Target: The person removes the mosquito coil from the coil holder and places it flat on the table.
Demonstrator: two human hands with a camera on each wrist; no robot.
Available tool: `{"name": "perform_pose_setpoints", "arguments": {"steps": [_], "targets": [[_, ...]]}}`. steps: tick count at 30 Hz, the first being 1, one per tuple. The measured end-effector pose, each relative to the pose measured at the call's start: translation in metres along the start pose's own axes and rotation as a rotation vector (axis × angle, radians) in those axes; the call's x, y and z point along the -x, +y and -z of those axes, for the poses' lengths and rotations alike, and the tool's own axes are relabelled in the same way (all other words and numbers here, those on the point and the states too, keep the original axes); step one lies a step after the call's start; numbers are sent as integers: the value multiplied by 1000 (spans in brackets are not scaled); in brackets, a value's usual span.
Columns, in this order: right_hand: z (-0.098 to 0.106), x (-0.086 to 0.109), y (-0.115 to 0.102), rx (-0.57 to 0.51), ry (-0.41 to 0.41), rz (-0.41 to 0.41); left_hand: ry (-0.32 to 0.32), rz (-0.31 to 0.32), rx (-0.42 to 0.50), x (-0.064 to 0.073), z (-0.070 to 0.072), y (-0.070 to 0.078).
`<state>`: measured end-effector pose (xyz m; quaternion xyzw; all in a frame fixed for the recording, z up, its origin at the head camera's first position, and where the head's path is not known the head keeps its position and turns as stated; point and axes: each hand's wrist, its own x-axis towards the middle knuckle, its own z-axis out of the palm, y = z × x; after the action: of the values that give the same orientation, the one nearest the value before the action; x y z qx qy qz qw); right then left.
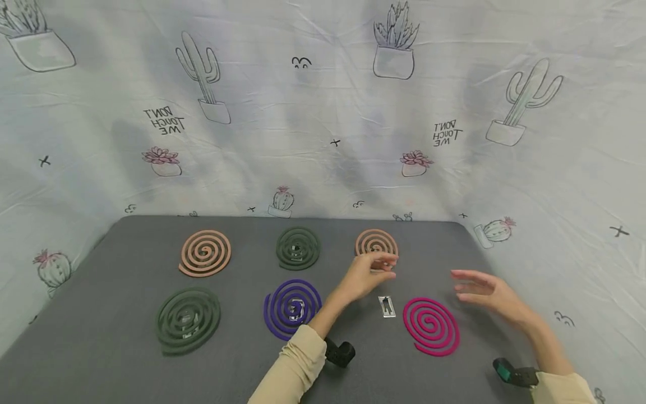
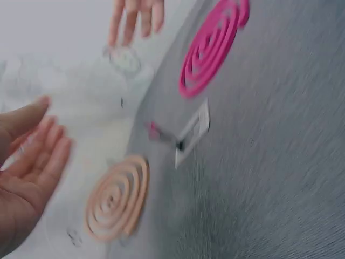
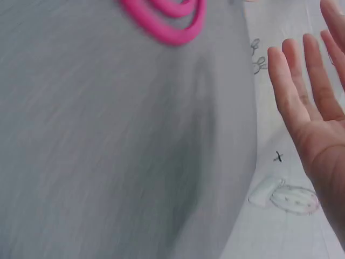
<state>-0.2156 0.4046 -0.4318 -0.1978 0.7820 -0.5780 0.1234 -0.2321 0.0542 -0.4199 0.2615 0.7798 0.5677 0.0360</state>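
My left hand (image 1: pixel 367 275) hovers over the table, fingers relaxed and apart from the thumb, partly covering the peach mosquito coil (image 1: pixel 375 238) behind it in the head view. In the left wrist view that hand (image 2: pixel 32 167) holds nothing. Below it lies a small silver metal coil stand (image 1: pixel 387 306), whose raised prong (image 2: pixel 167 139) shows in the left wrist view. To the stand's right a pink mosquito coil (image 1: pixel 431 326) lies flat. Beyond that coil, at the right, my right hand (image 1: pixel 487 292) is held in the air with fingers extended and an empty palm (image 3: pixel 329 140).
Left of the hands lie a purple coil (image 1: pixel 282 294), a dark green coil (image 1: pixel 298 238), another green coil (image 1: pixel 171 308) and a peach coil (image 1: pixel 204 231). Metal stands show at the centres of several. A printed cloth (image 1: pixel 323 112) hangs around the grey table (image 1: pixel 101 314).
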Motion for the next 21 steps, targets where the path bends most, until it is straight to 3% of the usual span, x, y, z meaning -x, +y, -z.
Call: {"name": "perform_pose_setpoints", "arguments": {"steps": [5, 11, 15, 21], "targets": [[-8, -29, -3, -47, -26, 4, 203, -19, 55, -19, 12, -24], [-23, -69, -4, -59, -19, -80, 371, -43, 92, -35, 14, -43], [-30, -95, -4, -63, -18, -121, 466, 30, 119, -39, 14, -48], [-39, -119, -1, -70, -41, -145, 584, 132, 54, -38, 6, -51]]}}
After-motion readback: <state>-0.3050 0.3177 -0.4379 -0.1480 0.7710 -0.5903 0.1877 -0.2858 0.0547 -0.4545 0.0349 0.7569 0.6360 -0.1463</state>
